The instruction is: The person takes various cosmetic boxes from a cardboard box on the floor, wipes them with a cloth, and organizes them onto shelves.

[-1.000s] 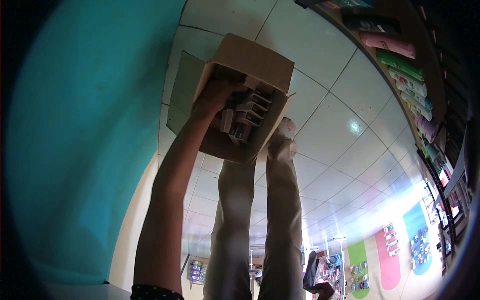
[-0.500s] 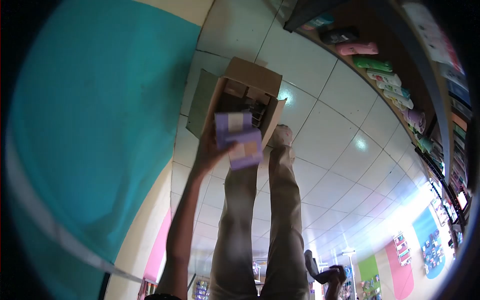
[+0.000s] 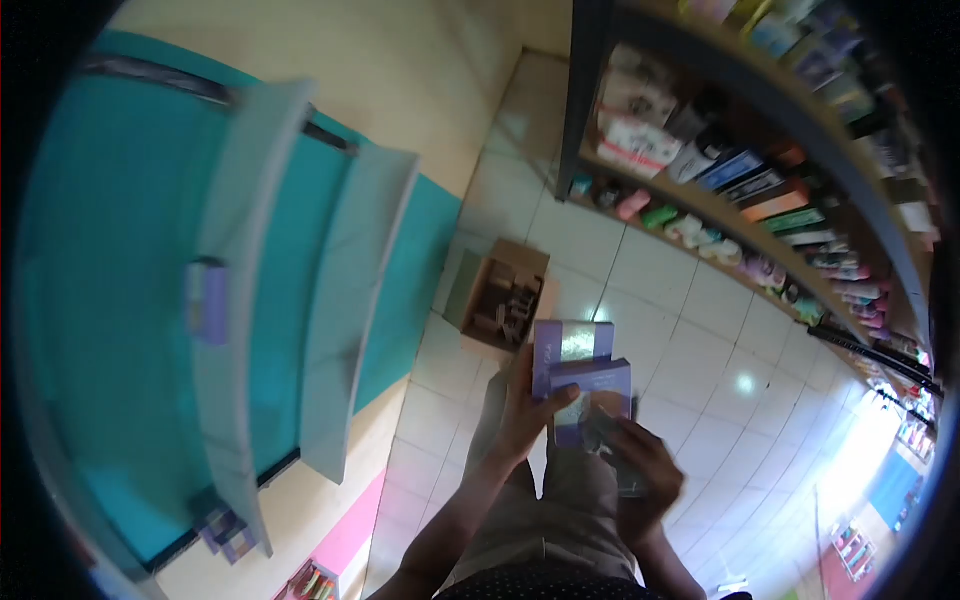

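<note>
My left hand [image 3: 525,415] is closed on two purple boxes [image 3: 611,376], overlapped one on the other, with its thumb across the front one. Each box has a pale, shiny panel. Against the lower right of the front box is my right hand [image 3: 650,470], its fingers curled on a limp grey cloth [image 3: 603,432] that touches the box. The hand partly hides the cloth. Beyond my hands, an open cardboard box [image 3: 520,258] stands on the floor with several small items inside.
On the left, grey shelves [image 3: 355,290] project from a teal wall; a purple box [image 3: 209,300] stands on one, and more purple packaging [image 3: 225,530] sits at its near end. Stocked shelving [image 3: 720,225] with bottles and packets curves along the right. White tiles [image 3: 690,350] cover the floor.
My left hand has lifted the two purple boxes away from the cardboard box, closer to me. My right hand has come up from low on the right, bringing the cloth to the front box.
</note>
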Demonstrator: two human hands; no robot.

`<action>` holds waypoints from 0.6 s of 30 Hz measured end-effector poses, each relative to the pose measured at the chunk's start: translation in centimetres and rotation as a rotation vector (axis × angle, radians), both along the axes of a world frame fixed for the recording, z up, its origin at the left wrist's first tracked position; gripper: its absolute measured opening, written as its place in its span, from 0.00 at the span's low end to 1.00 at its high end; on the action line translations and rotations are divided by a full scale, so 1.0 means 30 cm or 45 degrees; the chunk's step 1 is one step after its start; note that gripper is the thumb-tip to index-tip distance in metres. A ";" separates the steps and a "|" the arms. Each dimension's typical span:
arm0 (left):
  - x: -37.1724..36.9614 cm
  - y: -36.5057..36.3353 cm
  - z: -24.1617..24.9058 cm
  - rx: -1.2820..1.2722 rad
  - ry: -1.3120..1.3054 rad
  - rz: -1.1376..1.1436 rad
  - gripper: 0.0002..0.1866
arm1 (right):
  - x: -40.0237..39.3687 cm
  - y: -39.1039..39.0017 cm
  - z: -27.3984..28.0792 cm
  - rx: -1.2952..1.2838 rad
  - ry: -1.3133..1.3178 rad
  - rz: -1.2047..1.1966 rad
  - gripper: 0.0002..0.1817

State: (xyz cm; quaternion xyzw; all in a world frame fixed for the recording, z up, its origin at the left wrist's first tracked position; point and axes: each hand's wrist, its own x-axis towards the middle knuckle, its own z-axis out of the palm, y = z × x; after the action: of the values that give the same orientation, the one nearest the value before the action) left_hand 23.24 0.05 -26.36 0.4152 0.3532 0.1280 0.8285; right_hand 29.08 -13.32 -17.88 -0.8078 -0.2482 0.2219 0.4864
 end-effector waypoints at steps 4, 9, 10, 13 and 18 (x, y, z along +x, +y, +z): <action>0.001 -0.039 0.288 0.127 0.007 0.044 0.22 | -0.031 0.021 0.115 0.047 -0.434 0.272 0.22; -0.021 -0.036 0.523 0.326 -0.181 0.299 0.20 | -0.001 0.059 0.280 0.319 -0.749 0.426 0.24; -0.029 -0.033 0.556 0.371 -0.196 0.378 0.20 | 0.007 0.062 0.308 0.366 -0.811 0.486 0.24; -0.072 -0.017 0.646 0.441 -0.348 0.557 0.21 | 0.029 0.084 0.355 0.500 -0.908 0.630 0.24; -0.159 0.017 0.661 0.707 -0.287 0.918 0.23 | 0.053 0.177 0.366 0.773 -0.871 0.921 0.21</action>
State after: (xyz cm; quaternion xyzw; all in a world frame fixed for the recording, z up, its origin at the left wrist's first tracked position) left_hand 18.45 0.54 -6.53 0.4555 0.3351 0.5418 0.6218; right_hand 30.67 -8.01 -6.91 -0.5217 -0.7038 0.0193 0.4818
